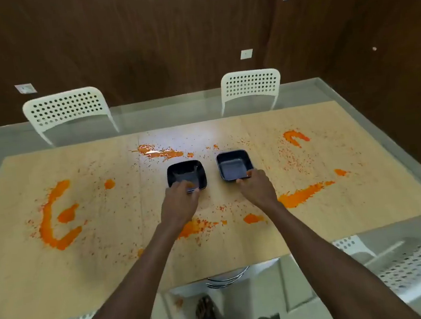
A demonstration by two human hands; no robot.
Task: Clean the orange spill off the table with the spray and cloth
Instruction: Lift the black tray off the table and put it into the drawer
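Head view showed my left hand [180,201] and right hand [255,189] each pinching the near rim of a black square bowl, left bowl [186,175] and right bowl [234,164], orange spill [55,222] flanking both.

The scene is evenly and fairly brightly lit from above. A pale glare patch is seen on the light wooden worktop [202,137] at its far middle. The dark brown panelled wall [139,37] is dim. Straight edges are bowed by wide-angle distortion, and detail is softened throughout by slight blur.
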